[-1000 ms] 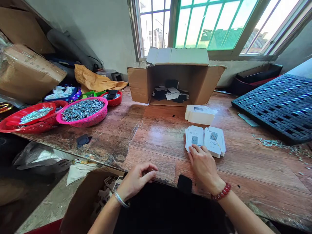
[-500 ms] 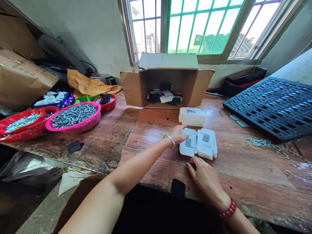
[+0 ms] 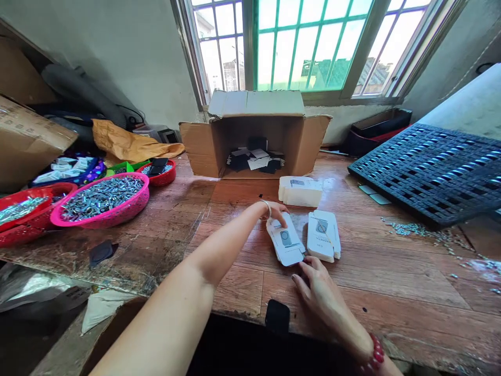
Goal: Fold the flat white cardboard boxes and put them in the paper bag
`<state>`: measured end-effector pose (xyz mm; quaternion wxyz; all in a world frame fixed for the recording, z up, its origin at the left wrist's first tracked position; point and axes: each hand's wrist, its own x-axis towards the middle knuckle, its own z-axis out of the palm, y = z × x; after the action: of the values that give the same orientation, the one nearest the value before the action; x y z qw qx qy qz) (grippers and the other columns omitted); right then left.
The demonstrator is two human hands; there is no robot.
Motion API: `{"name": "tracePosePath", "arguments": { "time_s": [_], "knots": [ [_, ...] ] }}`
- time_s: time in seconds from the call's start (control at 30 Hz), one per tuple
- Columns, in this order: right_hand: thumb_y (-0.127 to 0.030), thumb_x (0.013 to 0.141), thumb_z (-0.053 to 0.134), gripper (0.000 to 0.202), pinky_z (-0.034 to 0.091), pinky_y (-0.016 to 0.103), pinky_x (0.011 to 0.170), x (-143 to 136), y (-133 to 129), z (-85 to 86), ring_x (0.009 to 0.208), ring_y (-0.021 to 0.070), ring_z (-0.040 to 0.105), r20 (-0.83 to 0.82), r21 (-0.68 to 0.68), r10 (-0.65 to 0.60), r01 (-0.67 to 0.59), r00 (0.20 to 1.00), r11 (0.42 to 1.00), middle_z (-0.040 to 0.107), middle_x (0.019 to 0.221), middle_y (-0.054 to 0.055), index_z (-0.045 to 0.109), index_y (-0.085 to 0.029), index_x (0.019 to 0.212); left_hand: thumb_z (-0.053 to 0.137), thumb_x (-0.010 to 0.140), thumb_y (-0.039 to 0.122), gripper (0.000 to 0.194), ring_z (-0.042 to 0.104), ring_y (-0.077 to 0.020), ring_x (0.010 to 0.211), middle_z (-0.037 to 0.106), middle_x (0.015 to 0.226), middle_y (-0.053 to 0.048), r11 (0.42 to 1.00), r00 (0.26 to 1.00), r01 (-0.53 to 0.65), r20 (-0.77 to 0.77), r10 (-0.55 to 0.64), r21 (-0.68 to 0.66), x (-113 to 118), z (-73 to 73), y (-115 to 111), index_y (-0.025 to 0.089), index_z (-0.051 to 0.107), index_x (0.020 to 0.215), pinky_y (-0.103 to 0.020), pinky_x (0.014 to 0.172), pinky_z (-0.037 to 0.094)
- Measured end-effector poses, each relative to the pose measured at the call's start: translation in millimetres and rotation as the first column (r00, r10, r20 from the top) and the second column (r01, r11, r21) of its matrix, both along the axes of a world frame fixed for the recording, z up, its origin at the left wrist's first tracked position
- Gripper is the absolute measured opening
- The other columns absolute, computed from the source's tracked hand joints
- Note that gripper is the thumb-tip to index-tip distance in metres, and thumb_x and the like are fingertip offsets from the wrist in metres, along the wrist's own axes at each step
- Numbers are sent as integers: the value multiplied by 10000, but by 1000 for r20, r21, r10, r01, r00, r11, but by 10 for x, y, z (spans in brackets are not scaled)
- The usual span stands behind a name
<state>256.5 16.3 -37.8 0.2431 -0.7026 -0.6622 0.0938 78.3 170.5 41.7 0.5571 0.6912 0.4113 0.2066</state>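
Observation:
My left hand (image 3: 277, 211) is closed over the far end of a stack of flat white printed boxes (image 3: 290, 245), which lies turned at an angle on the table. At that stack's near corner, the fingertips of my right hand (image 3: 319, 282) appear to touch it, thumb spread apart. Just to the right lies a second stack of flat boxes (image 3: 323, 243), printed with a dark device picture and the word MAGNETIC. Behind both, a longer white stack (image 3: 300, 192) rests on its edge. A black rounded-square pad (image 3: 277, 316) lies at the table's front edge.
An open cardboard box (image 3: 198, 151) holding black and white pieces stands at the back. Leftward, a pink basket (image 3: 99, 222) holds metal parts beside red baskets (image 3: 29, 230). A black grid panel (image 3: 430, 172) leans at right, near scattered small metal bits (image 3: 430, 230).
The left stack has swung away from the right one and tilted, with my left hand moving to its far end. My right hand has shifted slightly to the stack's near corner. The view has shifted.

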Motion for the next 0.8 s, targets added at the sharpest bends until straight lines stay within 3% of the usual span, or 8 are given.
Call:
{"name": "tracePosePath", "arguments": {
  "time_s": [0.07,0.2,0.33,0.47,0.57,0.67,0.8],
  "knots": [
    [-151,876,531,257,519,437,966,-26,1,20,1103,305,623,8,-44,28,-27,1000,999,616,1204,189,706,-121,1062,594,885,286,264,600,-210,1119,694,1180,3,996,984,32,-170,-45,-77,43,34,235,208,684,1120,-268,880,501],
    [-181,887,549,317,519,433,965,-105,73,8,1164,325,590,63,-46,58,-56,996,997,599,1289,199,672,-104,1168,621,927,315,263,661,-190,953,668,1134,-63,984,936,48,-335,-103,-169,179,37,669,139,641,1121,-355,824,564],
    [-155,879,540,300,531,435,911,-153,236,-21,1116,335,605,71,42,54,-57,996,997,625,1277,181,656,-138,1155,624,933,311,264,671,-202,921,666,1114,-69,973,887,5,-449,-111,-231,-47,-51,722,148,626,1141,-383,782,587],
    [-128,906,453,223,542,417,809,-205,322,3,994,306,635,24,122,-6,3,1000,993,635,1130,177,616,-158,1056,626,933,298,271,675,-195,903,670,1105,-71,974,902,-105,-431,8,-200,-386,-234,468,148,617,1158,-382,775,590],
    [-196,934,462,117,542,357,698,-297,303,11,784,236,633,-23,167,22,-18,1000,986,631,936,106,578,-189,924,641,919,275,297,676,-213,972,670,1151,-88,975,933,-184,-333,133,-127,-490,-411,175,143,603,1182,-403,831,581],
    [-248,934,507,87,541,330,676,-364,324,-20,723,208,621,-51,195,55,-44,997,980,621,862,68,575,-193,932,660,888,254,363,673,-258,1056,667,1213,-134,975,960,-197,-222,171,-100,-439,-545,-187,112,572,1210,-408,878,571],
    [-230,916,528,187,549,393,787,-280,474,-42,866,253,652,-25,195,9,-4,1000,981,626,981,111,587,-163,1080,600,886,277,416,744,-249,831,720,1113,-135,984,992,-70,-116,52,-164,-218,-588,-629,133,513,1266,-368,648,624]
  ]
}}
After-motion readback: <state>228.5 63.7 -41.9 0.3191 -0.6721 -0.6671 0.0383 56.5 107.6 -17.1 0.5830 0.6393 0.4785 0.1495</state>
